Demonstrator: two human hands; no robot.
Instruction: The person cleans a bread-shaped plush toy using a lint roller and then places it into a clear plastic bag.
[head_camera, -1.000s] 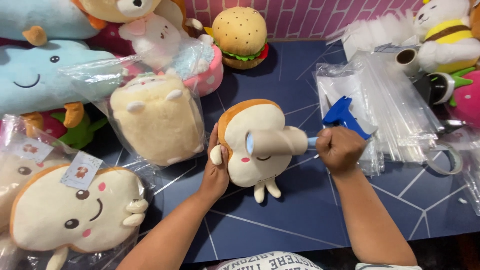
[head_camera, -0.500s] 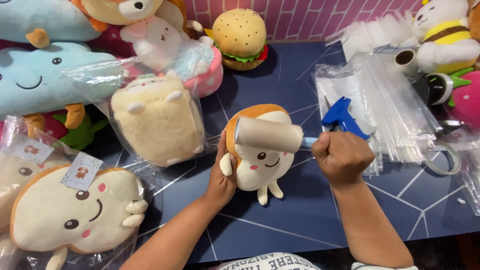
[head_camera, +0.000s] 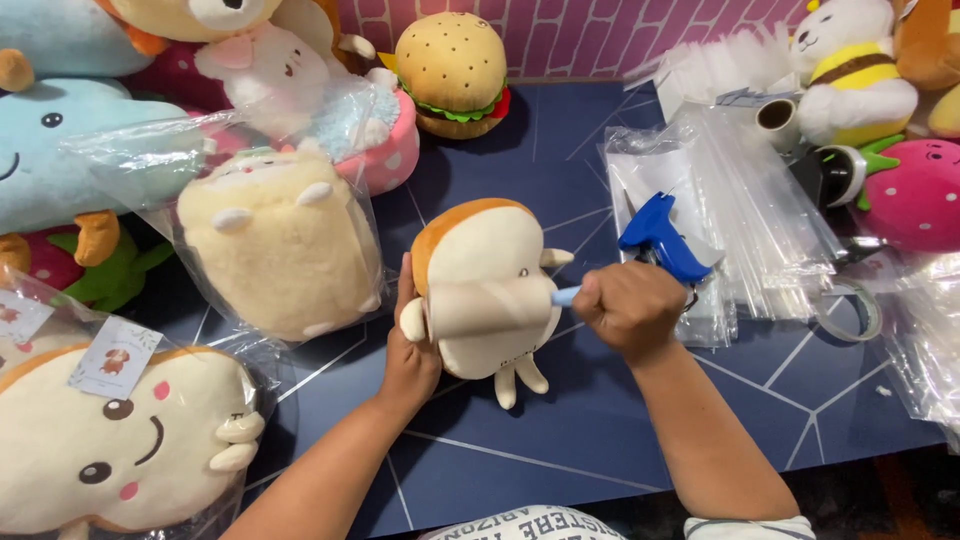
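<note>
My left hand (head_camera: 408, 352) cups the cream, brown-crusted bread-slice plush toy (head_camera: 490, 285) lying on the dark blue surface (head_camera: 560, 440), while my right hand (head_camera: 630, 310), fist closed on its blue handle, lays the pale cylindrical lint roller (head_camera: 490, 308) crosswise over its middle, roller pointing left.

Bread-slice plush (head_camera: 490, 245), cream with tan crust, face up mid-table; lint roller (head_camera: 487, 307), pale sheet, lying crosswise over its middle.
</note>
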